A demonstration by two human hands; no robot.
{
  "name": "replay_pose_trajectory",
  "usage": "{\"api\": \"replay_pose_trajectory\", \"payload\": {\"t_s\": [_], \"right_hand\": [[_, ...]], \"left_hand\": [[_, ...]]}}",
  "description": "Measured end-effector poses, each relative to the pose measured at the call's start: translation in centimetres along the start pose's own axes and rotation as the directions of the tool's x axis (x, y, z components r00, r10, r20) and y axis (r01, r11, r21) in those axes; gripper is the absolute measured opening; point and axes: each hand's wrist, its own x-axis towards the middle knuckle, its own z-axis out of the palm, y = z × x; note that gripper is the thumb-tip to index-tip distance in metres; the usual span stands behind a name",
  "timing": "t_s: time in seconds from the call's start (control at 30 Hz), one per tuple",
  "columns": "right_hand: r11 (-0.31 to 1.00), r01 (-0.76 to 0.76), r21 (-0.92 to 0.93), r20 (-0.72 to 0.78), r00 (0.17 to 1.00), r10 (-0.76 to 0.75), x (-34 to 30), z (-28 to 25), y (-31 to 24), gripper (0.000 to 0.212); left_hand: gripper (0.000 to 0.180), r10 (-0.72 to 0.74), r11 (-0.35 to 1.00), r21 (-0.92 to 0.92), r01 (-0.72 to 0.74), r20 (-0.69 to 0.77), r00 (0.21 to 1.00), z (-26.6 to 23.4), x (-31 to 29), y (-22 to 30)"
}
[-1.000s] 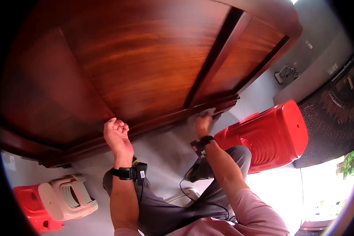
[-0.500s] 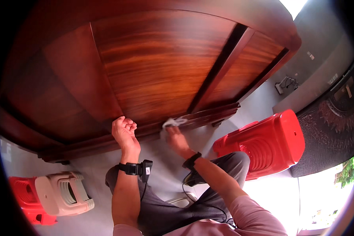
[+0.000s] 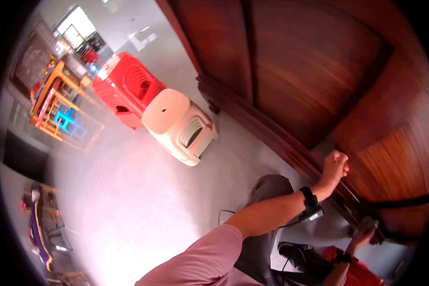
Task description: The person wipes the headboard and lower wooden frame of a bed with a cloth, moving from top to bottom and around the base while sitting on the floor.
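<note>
My left hand (image 3: 335, 168) is loosely closed, its fingers curled in, and I see nothing in it. It hovers at or just in front of the dark reddish-brown wooden panel (image 3: 314, 57), a little above the panel's bottom rail; I cannot tell whether the knuckles touch. Farther right along that rail (image 3: 271, 125), my right hand (image 3: 363, 237) grips a greyish cloth (image 3: 367, 222) against the moulding near its end. The cloth is small and dim here, partly covered by my fingers. Both wrists wear black straps.
To the left, a cream plastic stool (image 3: 169, 114) stands against a red plastic stool (image 3: 128, 86) on the grey tiled floor (image 3: 148, 200). Another red stool (image 3: 362, 274) lies beyond my right forearm. A wooden table (image 3: 59, 90) and a blue stool (image 3: 66, 119) are far left.
My view has swung left, so the panel and both hands now appear farther right. The left hand stays curled by the panel. The right hand still holds the cloth at the bottom rail.
</note>
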Motion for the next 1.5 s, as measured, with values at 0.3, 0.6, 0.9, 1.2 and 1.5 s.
{"api": "replay_pose_trajectory", "payload": {"t_s": [0.3, 0.6, 0.9, 1.2, 1.5], "right_hand": [[0.847, 0.267, -0.461, 0.303, 0.944, -0.132, 1.5, 3.8, -8.1, 0.048], [0.731, 0.139, -0.668, 0.512, 0.799, 0.316, 1.1, 5.1, -13.6, 0.062], [0.967, 0.2, -0.157, -0.142, 0.965, -0.223, 8.0, -6.3, -21.2, 0.033], [0.775, 0.333, -0.537, -0.285, 0.793, -0.538, 19.7, -11.1, -26.9, 0.06], [0.874, -0.203, -0.441, 0.086, 0.96, 0.266, 6.4, -0.2, -17.9, 0.058]], "left_hand": [[0.014, -0.033, 0.999, -0.013, 0.032, -0.017, 0.999, 0.7, -0.1, 0.3], [0.012, -0.068, 0.998, 0.014, 0.068, 0.008, 0.998, -0.9, 0.5, 2.0], [0.013, -0.101, 0.993, 0.052, 0.101, -0.008, 0.995, -0.2, -0.7, 2.0], [0.013, -0.042, 0.996, 0.076, 0.041, 0.009, 0.999, -0.8, -0.5, 2.0], [0.012, -0.021, 0.999, 0.044, 0.023, -0.062, 0.998, -1.0, 0.1, 1.7]]}}
